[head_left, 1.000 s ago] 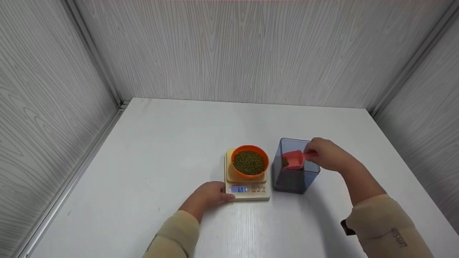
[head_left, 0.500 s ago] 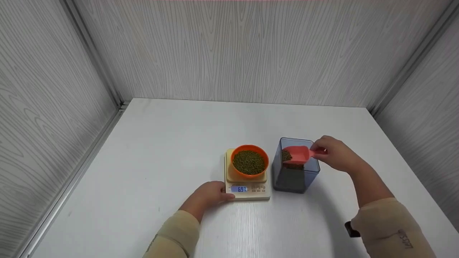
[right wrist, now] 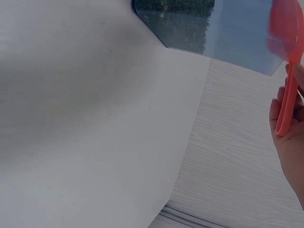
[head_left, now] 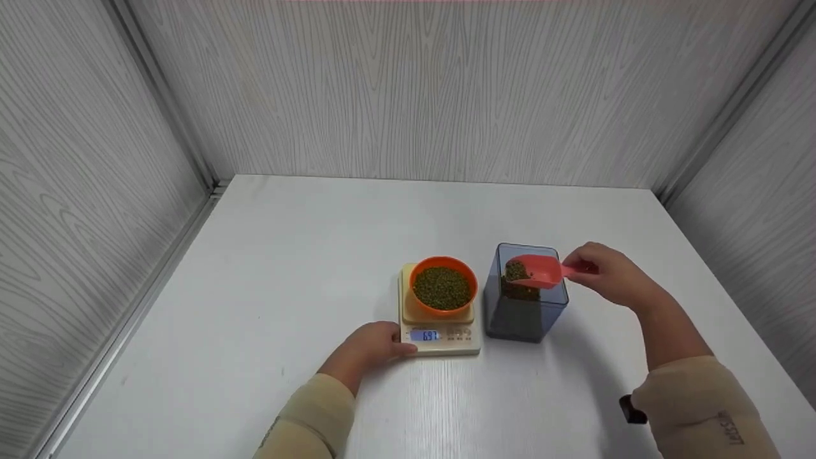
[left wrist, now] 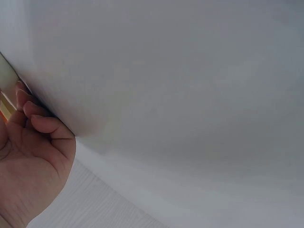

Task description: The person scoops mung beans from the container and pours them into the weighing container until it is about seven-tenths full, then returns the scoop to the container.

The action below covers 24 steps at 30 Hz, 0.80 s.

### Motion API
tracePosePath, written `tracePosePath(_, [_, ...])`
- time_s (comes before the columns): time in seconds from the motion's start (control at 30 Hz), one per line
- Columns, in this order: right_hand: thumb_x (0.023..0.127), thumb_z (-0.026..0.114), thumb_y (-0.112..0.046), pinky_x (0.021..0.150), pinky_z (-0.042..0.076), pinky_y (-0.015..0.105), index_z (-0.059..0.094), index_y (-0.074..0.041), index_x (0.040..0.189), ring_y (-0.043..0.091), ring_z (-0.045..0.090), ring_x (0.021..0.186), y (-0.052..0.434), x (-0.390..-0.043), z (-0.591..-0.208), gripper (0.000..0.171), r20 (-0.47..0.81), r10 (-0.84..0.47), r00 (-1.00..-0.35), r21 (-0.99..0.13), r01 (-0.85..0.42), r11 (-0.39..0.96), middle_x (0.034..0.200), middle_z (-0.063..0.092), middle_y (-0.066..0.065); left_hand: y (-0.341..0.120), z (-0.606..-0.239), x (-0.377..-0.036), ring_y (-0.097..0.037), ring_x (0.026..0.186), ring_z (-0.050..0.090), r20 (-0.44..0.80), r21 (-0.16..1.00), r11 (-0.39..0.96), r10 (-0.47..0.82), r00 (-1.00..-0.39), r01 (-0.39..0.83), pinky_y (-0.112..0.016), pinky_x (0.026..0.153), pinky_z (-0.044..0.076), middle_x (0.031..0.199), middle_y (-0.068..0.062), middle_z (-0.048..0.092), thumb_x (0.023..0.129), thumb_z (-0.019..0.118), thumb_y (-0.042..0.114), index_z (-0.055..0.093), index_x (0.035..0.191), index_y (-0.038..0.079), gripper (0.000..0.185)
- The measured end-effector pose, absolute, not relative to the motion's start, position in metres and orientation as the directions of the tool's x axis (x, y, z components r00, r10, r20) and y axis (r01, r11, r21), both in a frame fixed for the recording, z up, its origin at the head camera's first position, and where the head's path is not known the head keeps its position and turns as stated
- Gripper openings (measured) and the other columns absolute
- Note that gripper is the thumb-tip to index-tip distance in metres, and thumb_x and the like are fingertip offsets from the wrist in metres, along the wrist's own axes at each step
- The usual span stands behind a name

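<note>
My right hand (head_left: 609,274) grips the handle of a red scoop (head_left: 546,270), whose tip carries a small heap of green beans (head_left: 516,270). The scoop is at the mouth of a clear blue-grey container (head_left: 554,319) that has more beans inside; its handle (right wrist: 287,104) lies across the fingers in the right wrist view. To the left, a cream kitchen scale (head_left: 440,350) bears an orange bowl (head_left: 470,274) full of green beans (head_left: 442,288). My left hand (head_left: 373,347) holds the scale's front left corner, thumb on top; its other fingers curl at the edge in the left wrist view.
All of this stands on a white table (head_left: 306,242). Wood-grain panels rise behind it and on both sides, the back panel (head_left: 408,95) along the far edge. The scale's display (head_left: 425,336) is lit and reads about 697. The container stands close beside the scale.
My right hand has moved right, lifting the scoop from inside the container up to its rim, with beans at the tip. The left hand, scale and bowl stay put.
</note>
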State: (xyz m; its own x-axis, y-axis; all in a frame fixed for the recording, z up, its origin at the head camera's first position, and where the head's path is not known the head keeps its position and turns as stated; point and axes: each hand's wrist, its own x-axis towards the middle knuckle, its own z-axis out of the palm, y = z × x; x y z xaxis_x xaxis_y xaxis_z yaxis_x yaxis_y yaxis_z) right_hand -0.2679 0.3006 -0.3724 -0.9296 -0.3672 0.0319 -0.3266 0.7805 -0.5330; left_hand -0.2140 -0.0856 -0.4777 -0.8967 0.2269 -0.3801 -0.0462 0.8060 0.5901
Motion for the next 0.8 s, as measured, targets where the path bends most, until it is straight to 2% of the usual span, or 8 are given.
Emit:
tracePosePath(0.27, [0.089,0.061,-0.024,0.072,0.046,0.029,0.060,-0.011,0.103,0.022,0.050,0.087,0.302,-0.267,-0.370,0.019,0.027,-0.352,-0.936,-0.578,-0.301,0.758,0.098,0.055,0.005,-0.085,-0.476,-0.211,-0.019,0.081,0.049,-0.366,0.589,0.807,0.215,-0.906,-0.046,-0.040,0.085,0.040,0.086,0.000,0.058,0.079,0.066,0.045,0.063,0.094,0.015,0.033])
tracePosePath(0.53, [0.088,0.061,-0.021,0.068,0.045,0.026,0.062,-0.010,0.099,0.020,0.048,0.083,0.283,-0.270,-0.356,0.016,0.095,-0.397,-0.913,-0.551,-0.380,0.743,0.093,0.055,0.004,-0.086,-0.474,-0.210,-0.019,0.081,0.049,-0.363,0.593,0.804,0.217,-0.906,-0.045,-0.040,0.085,0.040,0.085,0.000,0.058,0.079,0.066,0.044,0.063,0.092,0.016,0.031])
tracePosePath(0.8, [0.087,0.062,-0.013,0.071,0.045,0.032,0.063,-0.009,0.099,0.019,0.050,0.083,0.246,-0.271,-0.344,0.013,0.084,-0.424,-0.902,-0.515,-0.403,0.756,0.092,0.055,0.004,-0.086,-0.473,-0.210,-0.019,0.083,0.049,-0.366,0.597,0.801,0.223,-0.904,-0.044,-0.041,0.086,0.040,0.087,0.000,0.058,0.079,0.066,0.044,0.063,0.094,0.015,0.032])
